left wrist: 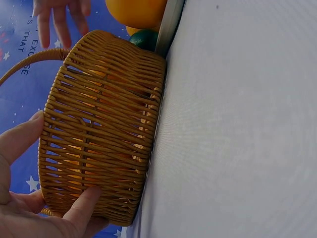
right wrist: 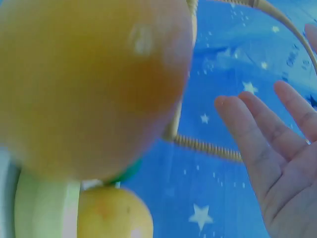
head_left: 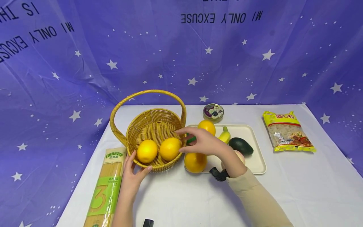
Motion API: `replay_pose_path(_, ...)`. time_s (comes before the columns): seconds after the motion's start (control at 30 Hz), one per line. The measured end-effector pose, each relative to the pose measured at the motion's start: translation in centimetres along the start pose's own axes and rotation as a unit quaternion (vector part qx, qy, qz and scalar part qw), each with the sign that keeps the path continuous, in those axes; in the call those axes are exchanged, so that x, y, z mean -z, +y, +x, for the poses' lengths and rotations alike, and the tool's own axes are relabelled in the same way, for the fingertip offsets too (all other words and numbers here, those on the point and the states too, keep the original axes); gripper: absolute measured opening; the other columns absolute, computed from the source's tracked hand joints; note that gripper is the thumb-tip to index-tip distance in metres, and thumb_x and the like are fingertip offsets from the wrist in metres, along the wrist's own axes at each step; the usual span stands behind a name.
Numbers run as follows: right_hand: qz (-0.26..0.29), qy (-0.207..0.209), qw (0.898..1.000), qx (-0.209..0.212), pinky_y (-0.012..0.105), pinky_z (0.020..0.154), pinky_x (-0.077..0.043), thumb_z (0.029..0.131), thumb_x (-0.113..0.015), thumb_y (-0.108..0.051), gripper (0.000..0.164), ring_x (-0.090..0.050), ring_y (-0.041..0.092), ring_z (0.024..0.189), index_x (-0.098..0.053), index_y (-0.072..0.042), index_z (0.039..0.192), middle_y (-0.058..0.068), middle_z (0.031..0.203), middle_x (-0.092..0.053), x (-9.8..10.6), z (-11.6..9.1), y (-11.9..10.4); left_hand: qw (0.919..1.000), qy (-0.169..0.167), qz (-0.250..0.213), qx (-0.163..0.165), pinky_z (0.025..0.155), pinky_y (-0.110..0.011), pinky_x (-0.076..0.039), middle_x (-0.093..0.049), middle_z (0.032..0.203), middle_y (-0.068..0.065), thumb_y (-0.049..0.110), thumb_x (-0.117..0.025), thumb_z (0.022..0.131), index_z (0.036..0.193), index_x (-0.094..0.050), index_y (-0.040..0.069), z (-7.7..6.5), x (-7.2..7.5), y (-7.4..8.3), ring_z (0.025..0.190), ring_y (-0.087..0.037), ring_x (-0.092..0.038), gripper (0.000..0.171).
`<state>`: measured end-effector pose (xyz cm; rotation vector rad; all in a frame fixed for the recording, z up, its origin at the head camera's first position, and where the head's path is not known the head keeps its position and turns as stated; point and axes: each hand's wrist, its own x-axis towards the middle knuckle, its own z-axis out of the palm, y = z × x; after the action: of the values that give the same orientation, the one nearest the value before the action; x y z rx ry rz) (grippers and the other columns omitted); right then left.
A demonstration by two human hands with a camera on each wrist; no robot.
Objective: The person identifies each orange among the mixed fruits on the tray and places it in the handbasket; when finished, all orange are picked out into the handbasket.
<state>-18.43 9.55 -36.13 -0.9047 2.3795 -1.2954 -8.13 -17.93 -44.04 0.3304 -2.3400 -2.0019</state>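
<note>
Two oranges lie in the front of the yellow wicker basket, a left orange and a right orange. My left hand holds the basket's front-left side. In the left wrist view its thumb touches the rim and a finger rests on the woven wall. Above the basket's right rim hovers my right hand, fingers spread around nothing, beside the right orange. The right wrist view shows this hand bare, with a big blurred orange close to the lens.
Right of the basket, a cream tray bears a front orange, a back orange, a banana, an avocado and a half-hidden peach. A round tin, spaghetti pack and yellow food bag surround them.
</note>
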Motion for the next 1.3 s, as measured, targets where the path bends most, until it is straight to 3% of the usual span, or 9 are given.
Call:
replay_pose_path(0.2, 0.033, 0.03, 0.999, -0.014, 0.037, 0.088, -0.052, 0.077, -0.076, -0.036, 0.06, -0.055, 0.029, 0.109, -0.053, -0.027, 0.13, -0.001, 0.129, -0.052, 1.7, -2.6, 1.3, 1.0, 0.002, 0.0, -0.005, 0.105, -0.04, -0.036, 0.009, 0.155, 0.0, 0.016, -0.075, 0.079, 0.15, -0.017, 0.017, 0.0, 0.0, 0.0, 0.14, -0.028, -0.01, 0.092)
replay_pose_path(0.37, 0.029, 0.049, 0.998, -0.038, 0.037, 0.087, -0.052, 0.075, -0.076, -0.04, 0.058, -0.055, 0.023, 0.109, -0.053, -0.033, 0.128, -0.008, 0.125, -0.054, 2.3, -4.6, 2.7, 1.0, 0.0, 0.0, -0.005, 0.105, -0.039, -0.036, 0.01, 0.155, 0.0, 0.017, -0.075, 0.079, 0.15, -0.017, 0.017, -0.1, 0.0, 0.0, 0.14, -0.027, -0.01, 0.092)
replay_pose_path(0.53, 0.02, 0.037, 0.998, -0.046, 0.037, 0.086, -0.052, 0.077, -0.075, -0.04, 0.057, -0.057, 0.021, 0.106, -0.052, -0.03, 0.129, -0.002, 0.127, -0.055, 1.9, -5.6, 4.0, 1.0, -0.001, -0.003, -0.009, 0.105, -0.04, -0.035, 0.01, 0.155, 0.0, 0.016, -0.075, 0.08, 0.15, -0.017, 0.016, -0.1, 0.0, 0.0, 0.14, -0.028, -0.009, 0.092)
replay_pose_path(0.67, 0.021, 0.024, 0.998, -0.062, 0.035, 0.086, -0.053, 0.077, -0.075, -0.04, 0.059, -0.059, 0.021, 0.103, -0.053, -0.026, 0.13, 0.004, 0.128, -0.055, 1.3, -5.8, 4.7, 0.9999, 0.0, 0.0, -0.01, 0.105, -0.04, -0.035, 0.009, 0.155, -0.001, 0.015, -0.075, 0.079, 0.15, -0.017, 0.015, -0.1, 0.0, 0.0, 0.14, -0.029, -0.009, 0.091)
replay_pose_path(0.9, 0.006, 0.025, 0.995, -0.096, 0.039, 0.091, -0.049, 0.073, -0.075, -0.048, 0.062, -0.058, 0.016, 0.105, -0.055, -0.028, 0.127, -0.005, 0.127, -0.056, 0.5, -5.9, 5.1, 0.9999, 0.002, 0.005, -0.009, 0.106, -0.042, -0.035, 0.009, 0.155, -0.001, 0.017, -0.075, 0.08, 0.15, -0.017, 0.016, -0.1, 0.1, 0.0, 0.14, -0.029, -0.01, 0.091)
replay_pose_path(1.17, 0.007, 0.013, 0.995, -0.099, 0.037, 0.093, -0.048, 0.073, -0.077, -0.045, 0.062, -0.056, 0.014, 0.106, -0.057, -0.022, 0.126, -0.014, 0.12, -0.057, -0.5, -5.5, 5.7, 1.0, -0.001, 0.008, -0.004, 0.106, -0.042, -0.035, 0.009, 0.155, 0.0, 0.017, -0.075, 0.08, 0.15, -0.017, 0.017, -0.1, 0.1, 0.0, 0.14, -0.03, -0.009, 0.091)
replay_pose_path(1.3, -0.006, 0.016, 0.997, -0.078, 0.036, 0.092, -0.047, 0.072, -0.078, -0.045, 0.062, -0.054, 0.014, 0.105, -0.058, -0.021, 0.126, -0.014, 0.121, -0.057, -0.9, -5.0, 5.9, 1.0, -0.001, 0.005, -0.005, 0.106, -0.042, -0.035, 0.008, 0.155, 0.0, 0.016, -0.075, 0.08, 0.15, -0.017, 0.017, -0.1, 0.1, 0.0, 0.14, -0.03, -0.009, 0.091)
